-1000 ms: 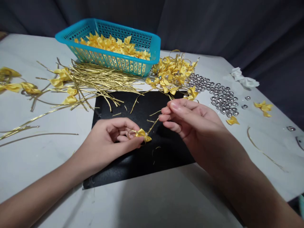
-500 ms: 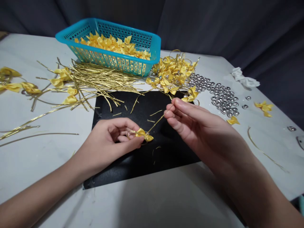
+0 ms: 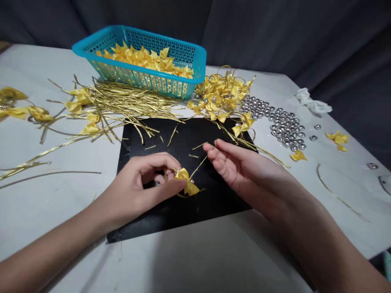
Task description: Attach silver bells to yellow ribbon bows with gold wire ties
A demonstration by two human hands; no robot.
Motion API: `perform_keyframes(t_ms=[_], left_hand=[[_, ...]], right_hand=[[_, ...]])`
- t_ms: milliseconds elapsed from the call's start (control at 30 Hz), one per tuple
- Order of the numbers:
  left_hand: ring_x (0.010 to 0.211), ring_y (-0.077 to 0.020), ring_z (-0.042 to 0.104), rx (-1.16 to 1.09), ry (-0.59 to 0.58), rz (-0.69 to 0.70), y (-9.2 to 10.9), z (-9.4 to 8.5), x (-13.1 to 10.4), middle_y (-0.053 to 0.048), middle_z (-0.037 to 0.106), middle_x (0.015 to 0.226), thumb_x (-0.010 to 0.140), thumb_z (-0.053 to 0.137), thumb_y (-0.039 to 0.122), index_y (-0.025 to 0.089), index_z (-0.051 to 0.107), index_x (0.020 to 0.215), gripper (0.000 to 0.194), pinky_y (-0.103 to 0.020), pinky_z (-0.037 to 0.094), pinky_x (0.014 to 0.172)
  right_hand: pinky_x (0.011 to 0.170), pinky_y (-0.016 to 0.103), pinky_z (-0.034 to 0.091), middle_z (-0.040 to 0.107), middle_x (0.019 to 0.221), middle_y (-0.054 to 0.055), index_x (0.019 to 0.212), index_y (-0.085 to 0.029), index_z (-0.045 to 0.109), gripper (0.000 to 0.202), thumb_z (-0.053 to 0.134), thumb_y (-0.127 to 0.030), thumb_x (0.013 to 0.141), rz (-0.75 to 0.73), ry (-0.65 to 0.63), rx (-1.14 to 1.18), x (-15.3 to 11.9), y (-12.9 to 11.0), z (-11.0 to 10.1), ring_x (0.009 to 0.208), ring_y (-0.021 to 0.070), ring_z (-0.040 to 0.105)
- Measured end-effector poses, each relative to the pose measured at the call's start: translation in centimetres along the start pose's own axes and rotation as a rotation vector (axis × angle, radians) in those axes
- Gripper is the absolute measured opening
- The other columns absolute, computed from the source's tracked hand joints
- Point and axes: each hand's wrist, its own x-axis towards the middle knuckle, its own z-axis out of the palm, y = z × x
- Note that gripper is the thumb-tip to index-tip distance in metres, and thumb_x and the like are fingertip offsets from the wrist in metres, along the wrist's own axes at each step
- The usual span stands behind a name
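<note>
Pinched between the thumb and fingers of my left hand (image 3: 152, 183) is a yellow ribbon bow (image 3: 191, 188) with a loop of gold cord and a small silver bead. From the bow a thin gold strand (image 3: 198, 168) slants up to the right. My right hand (image 3: 235, 165) is beside the strand's far end, palm turned inward, its fingers apart from the thumb; the strand's tip reaches the fingertips, and nothing is gripped between thumb and fingers. Both hands are over a black mat (image 3: 171, 219).
A blue basket (image 3: 200, 61) of yellow bows stands at the back. Before it lie gold cords (image 3: 131, 99). Finished-looking looped bows (image 3: 226, 91) are piled right of it, beside silver beads (image 3: 287, 128). A crumpled white cloth (image 3: 313, 101) lies farther right.
My right hand has moved a little down and left, and its fingers have opened from the strand. The bow in my left hand has tilted, showing more of its ribbon.
</note>
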Motion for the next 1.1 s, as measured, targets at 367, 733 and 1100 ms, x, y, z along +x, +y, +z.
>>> perform_keyframes(t_ms=[367, 733, 1100], left_hand=[[0.054, -0.0042, 0.058, -0.196, 0.187, -0.064, 0.1, 0.2, 0.4, 0.006, 0.066, 0.06, 0.075, 0.07, 0.026, 0.02, 0.066, 0.07, 0.009, -0.008, 0.044, 0.052], [0.052, -0.003, 0.055, -0.406, 0.214, -0.069, -0.1, -0.1, 0.5, 0.008, 0.062, 0.056, 0.077, 0.069, 0.024, 0.02, 0.066, 0.072, 0.007, -0.007, 0.042, 0.051], [0.055, -0.0052, 0.055, -0.354, 0.194, -0.076, 0.0, 0.1, 0.5, 0.006, 0.061, 0.058, 0.075, 0.07, 0.029, 0.02, 0.064, 0.07, 0.011, -0.011, 0.043, 0.053]], right_hand=[[0.086, 0.017, 0.055, 0.072, 0.104, -0.003, 0.093, -0.024, 0.071, 0.023, 0.068, -0.011, 0.074, -0.336, -0.291, -0.136, -2.1, 0.3, -0.2, 0.106, 0.0144, 0.064], [0.05, 0.007, 0.051, 0.075, 0.08, 0.001, 0.083, -0.024, 0.075, 0.008, 0.069, -0.022, 0.079, -0.108, -0.429, -0.272, -2.5, 0.0, 0.0, 0.078, 0.0123, 0.072], [0.053, 0.009, 0.05, 0.075, 0.078, -0.004, 0.086, -0.03, 0.075, 0.01, 0.068, -0.027, 0.08, -0.144, -0.55, -0.251, -3.6, 0.7, 0.3, 0.061, 0.0067, 0.07]])
